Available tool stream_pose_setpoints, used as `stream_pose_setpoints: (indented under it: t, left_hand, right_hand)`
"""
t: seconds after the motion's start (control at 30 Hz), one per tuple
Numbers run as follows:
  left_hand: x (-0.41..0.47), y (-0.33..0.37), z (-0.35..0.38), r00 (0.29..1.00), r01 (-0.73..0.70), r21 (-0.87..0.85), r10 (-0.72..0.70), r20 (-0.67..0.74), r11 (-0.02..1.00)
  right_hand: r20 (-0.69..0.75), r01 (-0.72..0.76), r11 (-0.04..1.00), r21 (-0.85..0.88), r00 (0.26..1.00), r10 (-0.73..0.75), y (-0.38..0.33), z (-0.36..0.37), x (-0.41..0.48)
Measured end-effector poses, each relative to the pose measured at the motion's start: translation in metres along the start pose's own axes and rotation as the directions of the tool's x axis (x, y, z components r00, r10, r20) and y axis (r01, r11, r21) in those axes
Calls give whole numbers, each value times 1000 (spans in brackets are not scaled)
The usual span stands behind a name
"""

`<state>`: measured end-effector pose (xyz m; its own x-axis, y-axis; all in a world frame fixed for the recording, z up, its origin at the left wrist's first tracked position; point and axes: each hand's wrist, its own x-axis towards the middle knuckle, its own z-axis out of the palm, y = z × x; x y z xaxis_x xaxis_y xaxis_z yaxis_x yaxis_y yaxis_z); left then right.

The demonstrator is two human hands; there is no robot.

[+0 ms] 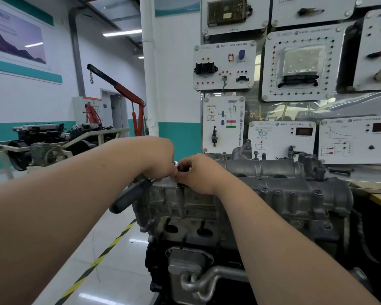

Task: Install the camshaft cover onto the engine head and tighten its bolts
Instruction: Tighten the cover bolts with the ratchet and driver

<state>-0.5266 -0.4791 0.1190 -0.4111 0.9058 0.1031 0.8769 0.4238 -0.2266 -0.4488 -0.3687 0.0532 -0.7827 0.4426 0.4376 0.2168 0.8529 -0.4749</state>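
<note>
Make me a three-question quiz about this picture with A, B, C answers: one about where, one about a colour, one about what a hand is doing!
1. Where do the left hand and right hand meet?
A. At the left end of the engine, on top.
B. On the floor.
C. On the wall boards.

2. What colour is the wrench handle?
A. Yellow.
B. White.
C. Black.

3. What is the left hand doing?
A. Lying flat.
B. Gripping the wrench.
C. Hanging down.

Answers: 1 A, both hands sit over the engine's top left corner. 2 C, the handle below the left hand is black. 3 B, its fingers curl round the wrench.
</note>
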Motion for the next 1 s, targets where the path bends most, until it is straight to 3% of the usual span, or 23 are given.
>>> stream_pose_setpoints:
  t: [0.17,0.33,0.57,0.83,1.0]
  left_hand:
    - [0,1,5,996,-65,115,71,-48,991]
    - [-1,-4,7,994,-85,24,87,-62,996]
    - [4,4,5,998,59,-286,-54,25,957]
    - [2,10,0,999,-14,68,10,53,998]
    - [1,11,0,998,-36,110,31,47,993]
  right_hand:
    - [7,-9,1000,-19,1000,9,1,0,1]
    - [7,-28,999,-28,1000,28,3,2,3]
    - [13,-12,998,-58,1000,13,2,1,4]
    - [-15,13,999,-50,1000,-14,6,5,5]
    - [-25,32,999,-37,999,-33,6,4,4]
